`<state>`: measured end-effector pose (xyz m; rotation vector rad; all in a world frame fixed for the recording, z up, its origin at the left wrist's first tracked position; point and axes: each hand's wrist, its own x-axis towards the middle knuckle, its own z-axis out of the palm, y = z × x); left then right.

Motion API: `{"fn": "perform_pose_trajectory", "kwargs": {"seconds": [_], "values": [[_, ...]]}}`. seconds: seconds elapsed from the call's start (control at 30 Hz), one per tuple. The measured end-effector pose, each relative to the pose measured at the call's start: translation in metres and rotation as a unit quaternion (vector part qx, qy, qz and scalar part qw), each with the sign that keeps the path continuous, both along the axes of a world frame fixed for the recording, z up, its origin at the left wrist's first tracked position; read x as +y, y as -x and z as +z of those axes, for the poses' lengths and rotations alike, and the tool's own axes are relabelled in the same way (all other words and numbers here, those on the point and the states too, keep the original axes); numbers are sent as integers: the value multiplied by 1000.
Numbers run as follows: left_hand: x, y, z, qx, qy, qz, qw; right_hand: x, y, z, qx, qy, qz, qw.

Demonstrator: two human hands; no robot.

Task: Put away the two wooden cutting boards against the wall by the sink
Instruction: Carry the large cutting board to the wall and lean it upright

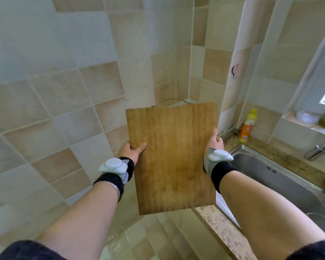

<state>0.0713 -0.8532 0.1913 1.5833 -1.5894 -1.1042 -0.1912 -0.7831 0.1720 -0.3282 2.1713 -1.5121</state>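
- Currently, my left hand [132,150] and right hand [215,142] clamp one cutting board [172,158] by its side edges, fingers wrapped, in mid-air.
- Board sits near the tiled wall [64,94], left of the sink [281,177]; not yet placed.
- Second board: possibly hidden behind; cannot tell.

The cutting board [172,156] is hiding most fingers of the left hand [132,150] and right hand [215,142] behind it. At the right edge of the frame, the sink [281,175] and faucet [319,149] are running out of view. The bottle [248,126] label is reading too small.
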Motion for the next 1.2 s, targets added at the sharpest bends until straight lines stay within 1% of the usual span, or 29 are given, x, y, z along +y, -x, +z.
{"fn": "perform_pose_trajectory", "kwargs": {"seconds": [0.07,0.17,0.3,0.4,0.53,0.6,0.8,0.93,1.03,1.2], "values": [[-6,7,4,1,10,22,1000,-16,13,2,-1,-3,27,1000],[-12,15,10,-12,19,45,999,-35,27,6,1,-45,71,996],[-25,24,19,-37,43,59,997,-56,40,10,7,-39,110,993],[-36,29,27,-28,57,63,996,-73,46,20,-1,-47,134,990],[-58,36,39,-30,85,70,993,-99,55,39,15,17,155,988],[-72,41,47,-27,100,75,992,-112,59,49,33,38,147,988],[-101,51,71,-24,130,89,987,-145,69,82,48,95,159,982],[-122,61,89,-15,151,98,983,-164,84,104,7,118,177,977],[-135,68,97,10,163,107,981,-176,91,116,17,134,154,979],[-148,68,105,23,167,120,978,-196,90,128,29,170,149,974]]}}
